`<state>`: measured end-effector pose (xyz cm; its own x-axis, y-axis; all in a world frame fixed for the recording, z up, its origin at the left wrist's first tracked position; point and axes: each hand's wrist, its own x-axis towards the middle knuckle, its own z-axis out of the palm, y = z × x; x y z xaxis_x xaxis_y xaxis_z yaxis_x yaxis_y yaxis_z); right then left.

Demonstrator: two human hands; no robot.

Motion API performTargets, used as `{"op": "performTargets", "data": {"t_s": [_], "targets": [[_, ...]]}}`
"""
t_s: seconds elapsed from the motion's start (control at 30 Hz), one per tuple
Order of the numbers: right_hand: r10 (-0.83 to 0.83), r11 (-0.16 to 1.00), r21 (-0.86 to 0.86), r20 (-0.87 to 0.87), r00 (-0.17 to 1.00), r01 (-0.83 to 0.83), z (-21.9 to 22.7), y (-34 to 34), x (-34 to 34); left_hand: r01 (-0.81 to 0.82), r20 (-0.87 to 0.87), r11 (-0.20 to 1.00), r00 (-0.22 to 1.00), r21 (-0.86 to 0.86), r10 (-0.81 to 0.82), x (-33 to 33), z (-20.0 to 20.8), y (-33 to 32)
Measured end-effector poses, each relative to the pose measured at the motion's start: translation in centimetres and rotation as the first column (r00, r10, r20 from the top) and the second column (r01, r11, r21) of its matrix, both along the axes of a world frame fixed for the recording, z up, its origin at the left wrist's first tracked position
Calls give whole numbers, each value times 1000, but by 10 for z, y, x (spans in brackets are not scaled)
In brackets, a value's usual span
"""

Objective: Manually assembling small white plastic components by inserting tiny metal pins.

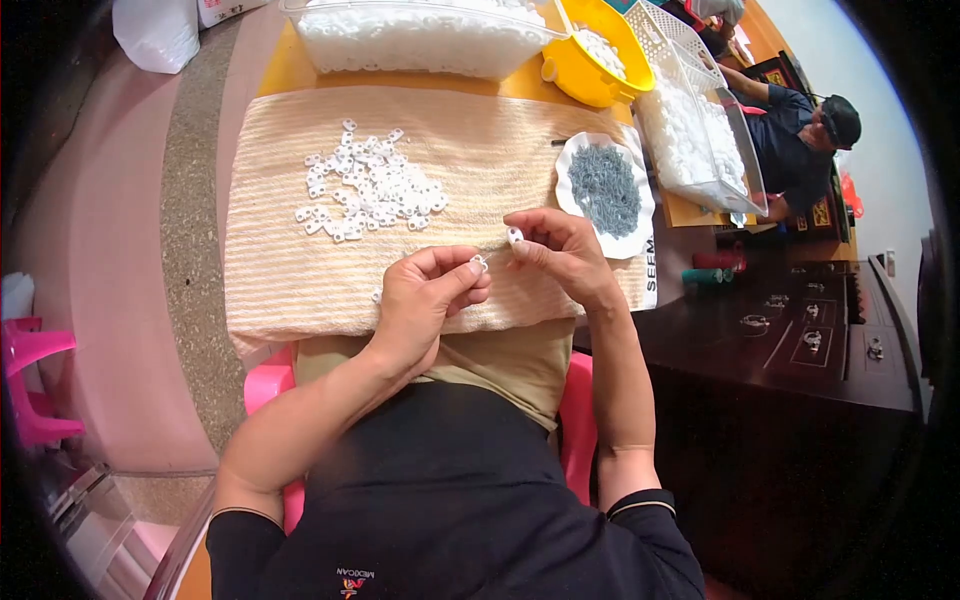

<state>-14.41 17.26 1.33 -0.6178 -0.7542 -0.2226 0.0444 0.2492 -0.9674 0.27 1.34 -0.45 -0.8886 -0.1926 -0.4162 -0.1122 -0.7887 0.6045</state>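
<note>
Both my hands are over the near edge of a striped cream towel [480, 130] spread on the table. My left hand [425, 295] pinches a small white plastic piece [479, 263] between thumb and forefinger. In my right hand [570, 257], thumb and fingers grip another small white plastic piece [515, 236] with a dark spot. The two pieces are held apart. Beyond my left hand lies a loose pile of white plastic pieces [375, 185] with dark holes. Near my right hand stands a scalloped white dish [640, 235] holding many thin grey metal parts [605, 190].
A clear bin [420, 50] of white pieces stands at the far edge, beside a yellow basin [590, 85]. Another clear bin [745, 160] stands far right, near a person [795, 140] in dark clothes. Dark drawers [780, 330] lie right; a pink stool [40, 385] stands left.
</note>
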Motion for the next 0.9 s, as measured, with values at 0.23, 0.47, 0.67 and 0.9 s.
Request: {"op": "performTargets", "data": {"t_s": [0.23, 0.47, 0.67, 0.9], "targets": [[-40, 998, -50, 88, 995, 44, -2, 2, 10, 15, 9, 1000, 1000, 7, -15, 0, -1, -1], [-111, 988, -96, 77, 991, 118, -7, 1, 14, 23, 6, 1000, 1000, 6, -23, 0, -1, -1], [-121, 991, -67, -48, 992, 117, -12, -1, 14, 21, 15, 1000, 1000, -4, -21, -1, 1, -1], [-139, 984, -110, 48, 989, 143, -8, -5, 21, 21, 15, 1000, 1000, 0, -21, 0, 0, -1]]}}
